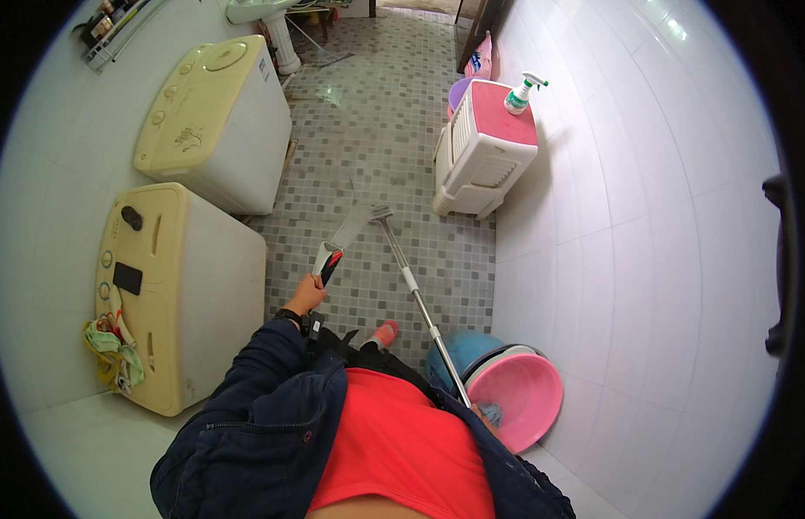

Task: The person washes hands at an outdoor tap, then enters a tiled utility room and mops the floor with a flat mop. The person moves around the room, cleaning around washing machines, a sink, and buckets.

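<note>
My left hand (307, 293) is closed around a hand-held tool (329, 259) with a white, black and red handle. A pale, blurred band extends from its front end toward the floor, too unclear to name. My right hand (481, 415), mostly hidden by the jacket, grips the upper end of a metal pole (428, 321) with white joints. That pole slants forward to a narrow floor-tool head (381, 212) on the mosaic-tiled floor (370, 143), close to the blurred band's far end. A pink shoe (384, 333) shows below me.
On the left stand two washing machines (230, 311) (247, 123); cloths (114, 353) lie on the nearer one. Right of me, a pink basin (529, 402) leans by a blue one (464, 350). Further forward, a spray bottle (516, 97) tops a red-and-white stool (487, 143). A pedestal sink (282, 42) stands beyond.
</note>
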Available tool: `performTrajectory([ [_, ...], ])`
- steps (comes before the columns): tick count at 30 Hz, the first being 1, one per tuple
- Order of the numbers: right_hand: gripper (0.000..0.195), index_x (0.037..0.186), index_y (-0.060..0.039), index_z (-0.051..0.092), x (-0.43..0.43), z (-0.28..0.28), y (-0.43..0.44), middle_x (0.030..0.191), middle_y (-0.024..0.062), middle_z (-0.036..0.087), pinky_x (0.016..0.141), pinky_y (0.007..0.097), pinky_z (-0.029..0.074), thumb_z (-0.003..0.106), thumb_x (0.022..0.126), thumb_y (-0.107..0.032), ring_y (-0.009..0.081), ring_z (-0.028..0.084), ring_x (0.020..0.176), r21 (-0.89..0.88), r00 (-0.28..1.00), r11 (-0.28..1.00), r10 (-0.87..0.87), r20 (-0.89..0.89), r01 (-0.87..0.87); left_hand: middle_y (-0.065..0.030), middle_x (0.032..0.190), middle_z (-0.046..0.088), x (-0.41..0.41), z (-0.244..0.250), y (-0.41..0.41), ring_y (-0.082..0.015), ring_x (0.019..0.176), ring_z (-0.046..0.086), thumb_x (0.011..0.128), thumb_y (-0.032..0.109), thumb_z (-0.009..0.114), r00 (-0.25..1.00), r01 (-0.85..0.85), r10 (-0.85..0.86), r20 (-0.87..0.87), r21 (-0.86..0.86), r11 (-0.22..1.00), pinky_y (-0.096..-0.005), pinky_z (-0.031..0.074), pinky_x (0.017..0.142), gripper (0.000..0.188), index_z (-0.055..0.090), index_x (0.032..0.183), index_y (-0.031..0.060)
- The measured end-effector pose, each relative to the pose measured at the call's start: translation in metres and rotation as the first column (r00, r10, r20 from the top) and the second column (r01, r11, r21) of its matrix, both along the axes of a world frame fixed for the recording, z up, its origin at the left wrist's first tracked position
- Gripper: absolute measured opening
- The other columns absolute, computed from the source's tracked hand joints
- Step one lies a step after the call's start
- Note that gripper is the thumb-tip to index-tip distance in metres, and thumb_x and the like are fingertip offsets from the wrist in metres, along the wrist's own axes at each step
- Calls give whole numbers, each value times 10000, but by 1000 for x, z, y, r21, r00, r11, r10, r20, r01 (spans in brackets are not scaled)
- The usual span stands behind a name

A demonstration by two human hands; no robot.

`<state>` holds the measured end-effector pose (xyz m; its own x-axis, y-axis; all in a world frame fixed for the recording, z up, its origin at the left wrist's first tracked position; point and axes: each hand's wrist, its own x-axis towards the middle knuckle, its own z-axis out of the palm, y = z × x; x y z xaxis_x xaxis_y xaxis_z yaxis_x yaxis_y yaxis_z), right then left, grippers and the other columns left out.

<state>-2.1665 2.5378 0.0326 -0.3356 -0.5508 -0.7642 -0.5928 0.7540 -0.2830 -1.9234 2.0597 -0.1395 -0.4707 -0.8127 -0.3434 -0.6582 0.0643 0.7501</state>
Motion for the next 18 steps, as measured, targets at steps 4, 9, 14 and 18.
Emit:
performTrajectory([
  [4, 549, 1337, -44, 279, 0, 0, 3, 917, 303, 554, 651, 541, 453, 460, 830, -148, 476, 572, 763, -95, 1000, 995, -16, -9, 15, -70, 638, 470, -1, -2, -1, -247, 616, 502, 625, 19, 678, 999, 37, -38, 18, 48, 998, -354, 422, 614, 287, 401, 696, 45],
  [9, 521, 1316, -35, 301, 4, 6, 7, 913, 304, 554, 651, 534, 454, 454, 825, -117, 473, 569, 771, -173, 999, 985, 2, -40, -9, -77, 640, 471, -8, 6, 3, -251, 624, 510, 637, 19, 663, 1000, -15, 13, 20, 97, 995, -357, 425, 616, 256, 417, 703, 43],
  [14, 537, 1314, -30, 291, 4, 0, 10, 897, 308, 554, 656, 533, 453, 467, 811, -96, 470, 567, 781, -153, 1000, 988, -6, -14, 3, -88, 642, 471, -13, 5, 5, -279, 622, 511, 640, 20, 657, 999, -49, 49, -1, 43, 998, -362, 427, 615, 252, 415, 705, 49],
  [18, 542, 1308, -28, 288, 4, 7, 5, 898, 313, 556, 660, 543, 449, 478, 806, -101, 471, 566, 788, -137, 999, 990, -40, 8, 40, -94, 642, 468, -14, 5, 5, -296, 612, 500, 640, 25, 659, 1000, -11, 12, -24, 24, 1000, -371, 422, 607, 263, 403, 700, 46],
])
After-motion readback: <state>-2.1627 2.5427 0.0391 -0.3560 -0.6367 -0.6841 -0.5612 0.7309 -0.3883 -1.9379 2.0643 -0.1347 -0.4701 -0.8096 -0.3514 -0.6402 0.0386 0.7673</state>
